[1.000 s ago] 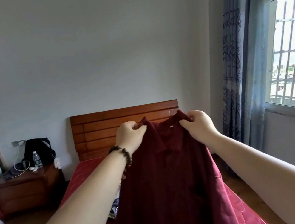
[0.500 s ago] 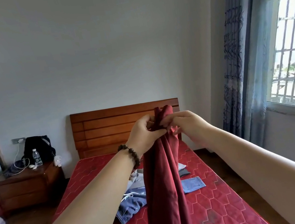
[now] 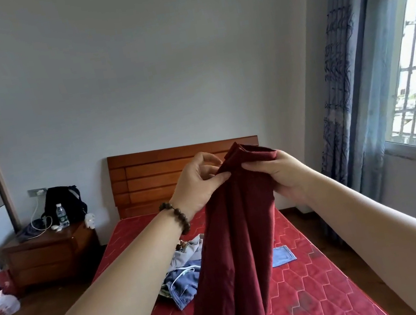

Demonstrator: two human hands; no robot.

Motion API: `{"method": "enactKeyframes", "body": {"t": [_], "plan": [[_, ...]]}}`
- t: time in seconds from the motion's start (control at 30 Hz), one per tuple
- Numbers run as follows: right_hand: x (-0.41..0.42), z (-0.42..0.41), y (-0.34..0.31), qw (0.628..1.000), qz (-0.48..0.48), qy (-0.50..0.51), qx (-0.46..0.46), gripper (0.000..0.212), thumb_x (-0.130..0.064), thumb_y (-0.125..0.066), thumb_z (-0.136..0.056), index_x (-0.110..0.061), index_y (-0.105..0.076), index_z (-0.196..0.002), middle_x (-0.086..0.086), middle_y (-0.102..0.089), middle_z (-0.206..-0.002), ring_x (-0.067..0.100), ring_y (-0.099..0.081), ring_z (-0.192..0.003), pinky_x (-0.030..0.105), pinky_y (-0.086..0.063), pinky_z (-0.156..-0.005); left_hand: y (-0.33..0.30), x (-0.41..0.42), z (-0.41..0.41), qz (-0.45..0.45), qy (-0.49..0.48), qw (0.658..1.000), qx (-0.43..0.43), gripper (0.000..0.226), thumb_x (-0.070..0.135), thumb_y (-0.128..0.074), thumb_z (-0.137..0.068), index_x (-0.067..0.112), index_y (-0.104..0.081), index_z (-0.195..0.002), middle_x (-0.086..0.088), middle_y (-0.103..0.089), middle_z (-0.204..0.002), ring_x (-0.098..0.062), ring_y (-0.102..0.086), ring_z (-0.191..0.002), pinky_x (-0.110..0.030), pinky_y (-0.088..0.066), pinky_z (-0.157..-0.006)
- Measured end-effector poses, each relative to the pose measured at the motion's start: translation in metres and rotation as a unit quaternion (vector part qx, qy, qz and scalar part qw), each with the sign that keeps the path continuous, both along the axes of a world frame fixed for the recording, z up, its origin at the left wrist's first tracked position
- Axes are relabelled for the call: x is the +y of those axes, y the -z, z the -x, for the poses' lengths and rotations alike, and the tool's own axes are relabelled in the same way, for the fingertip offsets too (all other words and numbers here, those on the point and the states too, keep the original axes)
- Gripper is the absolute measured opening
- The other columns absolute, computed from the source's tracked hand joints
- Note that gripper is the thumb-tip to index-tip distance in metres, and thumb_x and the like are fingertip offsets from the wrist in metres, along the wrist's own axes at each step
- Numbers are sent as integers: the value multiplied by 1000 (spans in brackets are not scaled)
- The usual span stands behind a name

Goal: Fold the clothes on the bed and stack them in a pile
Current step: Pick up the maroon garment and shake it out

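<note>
A dark red shirt [image 3: 235,258] hangs in the air over the bed [image 3: 322,292], folded lengthwise into a long narrow strip. My left hand [image 3: 197,184], with a bead bracelet on its wrist, pinches the top edge at the left. My right hand [image 3: 279,172] grips the top at the right. Behind the hanging shirt a loose heap of clothes [image 3: 183,275] lies on the red quilted mattress: blue denim, a grey piece and a light blue piece. The shirt hides part of that heap.
A wooden headboard [image 3: 149,178] stands against the far wall. Left of the bed, a nightstand [image 3: 49,254] carries a black backpack [image 3: 62,202], a water bottle and cables. Bags sit on the floor at the left. Curtain [image 3: 340,95] and window are at the right.
A second ago the shirt was spread wide between my hands. I brought the hands together, folding it lengthwise, and they have now drawn slightly apart along its top edge.
</note>
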State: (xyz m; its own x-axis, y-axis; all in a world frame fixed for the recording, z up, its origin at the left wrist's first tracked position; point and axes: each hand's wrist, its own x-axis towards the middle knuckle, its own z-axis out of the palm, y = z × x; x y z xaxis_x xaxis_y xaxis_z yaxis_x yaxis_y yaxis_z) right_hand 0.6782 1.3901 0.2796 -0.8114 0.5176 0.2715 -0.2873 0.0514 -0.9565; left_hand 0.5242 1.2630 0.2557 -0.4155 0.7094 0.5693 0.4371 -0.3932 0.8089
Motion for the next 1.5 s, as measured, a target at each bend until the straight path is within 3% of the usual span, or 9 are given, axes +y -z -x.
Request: {"method": "enactKeyframes", "body": {"t": [0.13,0.33,0.4,0.67,0.8,0.9,1.07,1.23,1.5], "plan": [[-11,3,-10,1000,-2,23,-2,29,2,-67,-82,2,-67,-111,20,-70,-104,28,-69,-89,33,-59,-73,27,-14,6,-19,-59,992,108,24,34,-75,-79,22,-54,-82,15,-55,-57,-2,-44,-52,-15,-36,-54],[-16,6,-22,998,-33,57,-18,26,9,-67,-80,-1,-69,-104,13,-74,-91,23,-73,-80,27,-57,-64,50,-21,3,115,-7,988,102,13,32,-69,-77,19,-72,-76,2,-73,-78,-11,-67,-74,-30,-53,-72],[-11,3,-24,996,-48,72,-28,24,9,-69,-78,-4,-71,-98,11,-75,-88,22,-73,-79,26,-57,-64,51,-25,9,139,-3,987,84,20,25,-70,-81,6,-68,-76,-12,-69,-77,-24,-63,-71,-43,-52,-74],[-2,-7,-27,994,-52,96,-17,27,10,-72,-73,-13,-75,-86,9,-76,-85,20,-73,-78,24,-57,-64,42,-44,21,90,-61,993,51,64,44,-63,-88,-12,-50,-60,-14,-44,-52,-23,-39,-50,-29,-32,-50],[-5,-6,-30,992,-59,108,-9,29,8,-74,-73,-5,-73,-99,13,-74,-96,24,-72,-89,31,-58,-77,56,-49,21,155,-20,985,74,17,33,-77,-79,16,-76,-76,-1,-74,-73,-16,-71,-65,-20,-53,-61],[-5,-7,-32,988,-83,129,-17,26,8,-74,-72,-10,-74,-90,9,-76,-89,22,-72,-84,30,-58,-75,67,-54,28,198,-12,974,111,9,29,-78,-79,20,-77,-83,5,-76,-80,-12,-72,-74,-19,-53,-68],[-9,-4,-30,982,-86,168,-2,28,8,-75,-71,-10,-73,-92,9,-75,-88,22,-72,-81,31,-58,-76,58,-65,38,143,-151,970,128,56,40,-78,-76,3,-49,-45,1,-44,-42,-13,-41,-41,-20,-36,-48],[-19,5,-36,981,-63,186,13,29,7,-76,-71,-5,-72,-97,15,-73,-94,27,-72,-86,35,-58,-79,72,-76,29,149,-103,977,112,16,40,-80,-73,24,-77,-78,14,-74,-74,1,-69,-70,-8,-48,-66],[-29,14,-46,975,-68,211,17,26,7,-76,-69,-13,-73,-85,11,-75,-88,28,-72,-85,41,-59,-81,139,-85,20,220,-112,965,86,26,31,-81,-75,19,-76,-97,14,-74,-89,5,-67,-83,-17,-52,-81]]}}
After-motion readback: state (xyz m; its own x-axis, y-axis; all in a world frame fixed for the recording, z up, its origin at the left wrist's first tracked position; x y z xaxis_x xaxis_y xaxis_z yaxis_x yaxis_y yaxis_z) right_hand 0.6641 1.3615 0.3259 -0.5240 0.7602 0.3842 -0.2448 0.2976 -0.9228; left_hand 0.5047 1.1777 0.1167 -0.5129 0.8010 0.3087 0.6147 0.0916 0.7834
